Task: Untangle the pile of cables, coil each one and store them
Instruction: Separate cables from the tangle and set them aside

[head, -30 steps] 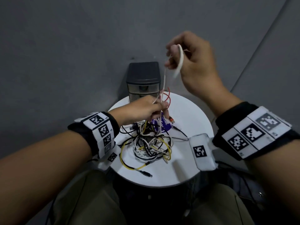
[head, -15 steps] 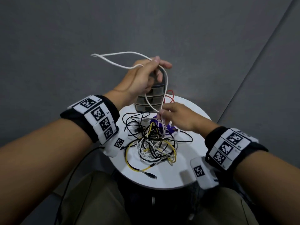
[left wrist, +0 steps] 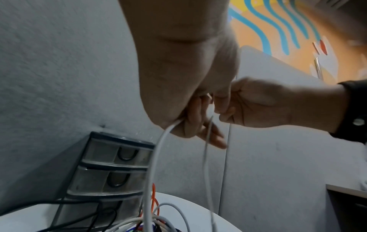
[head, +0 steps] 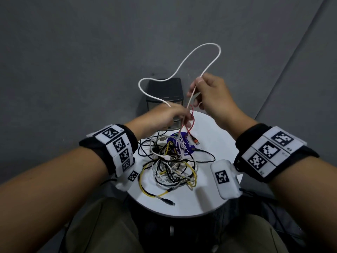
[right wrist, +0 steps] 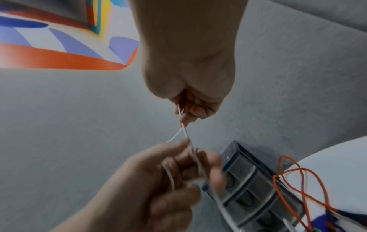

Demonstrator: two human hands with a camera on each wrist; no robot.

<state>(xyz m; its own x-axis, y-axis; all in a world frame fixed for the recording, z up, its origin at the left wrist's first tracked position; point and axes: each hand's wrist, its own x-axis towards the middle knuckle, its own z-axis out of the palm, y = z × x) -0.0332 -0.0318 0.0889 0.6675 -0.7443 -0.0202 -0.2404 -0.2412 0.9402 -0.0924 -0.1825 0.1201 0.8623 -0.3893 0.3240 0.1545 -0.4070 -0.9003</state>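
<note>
A white cable (head: pixel 198 54) arcs in a big loop above the round white table (head: pixel 215 128). My right hand (head: pixel 209 95) is raised over the table's far side and pinches one strand of this white cable (right wrist: pixel 185 133). My left hand (head: pixel 167 116) is lower, just in front of the drawer unit, and its curled fingers grip the white cable (left wrist: pixel 158 150) where it drops toward the heap. The tangled pile (head: pixel 173 165) of white, black and yellow cables lies mid-table. A red cable (head: pixel 190 125) with an orange plug loops up beside my left hand.
A small dark drawer unit (head: pixel 165 94) with clear drawers (left wrist: pixel 111 158) stands at the table's far edge against the grey wall. A purple round sticker (head: pixel 186 148) lies under the cables. A yellow cable's black plug (head: pixel 168 201) trails toward the near edge.
The hands swapped heights: my left hand dropped from up high to just above the pile, my right hand rose from the pile. The white loop now stands higher and to the right.
</note>
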